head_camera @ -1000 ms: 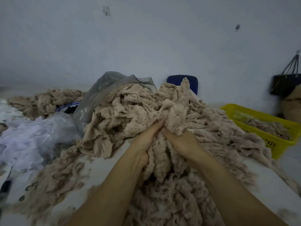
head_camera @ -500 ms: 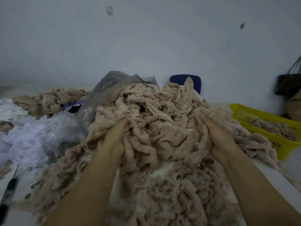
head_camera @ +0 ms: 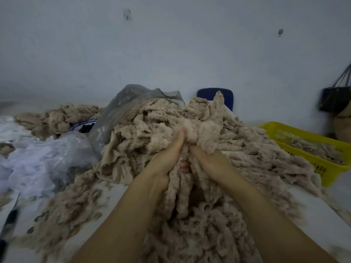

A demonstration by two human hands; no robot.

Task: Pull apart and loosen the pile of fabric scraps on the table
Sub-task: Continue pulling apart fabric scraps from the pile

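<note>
Hands gathered in fabric scrap pile [head_camera: 247,149] on worktop [head_camera: 326,230].
The left hand [head_camera: 167,156] and right hand [head_camera: 210,160], side by side, each grip hanging beige scraps.

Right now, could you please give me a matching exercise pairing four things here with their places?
Things:
1. yellow plastic basket
2. blue chair back
3. grey translucent plastic bag
4. black handled bag

Places:
A. behind the peak of the pile of beige fabric scraps
B. right of the pile, holding scraps
C. far right edge of the view
D. draped at the pile's back left

Pairs: 1-B, 2-A, 3-D, 4-C.
</note>
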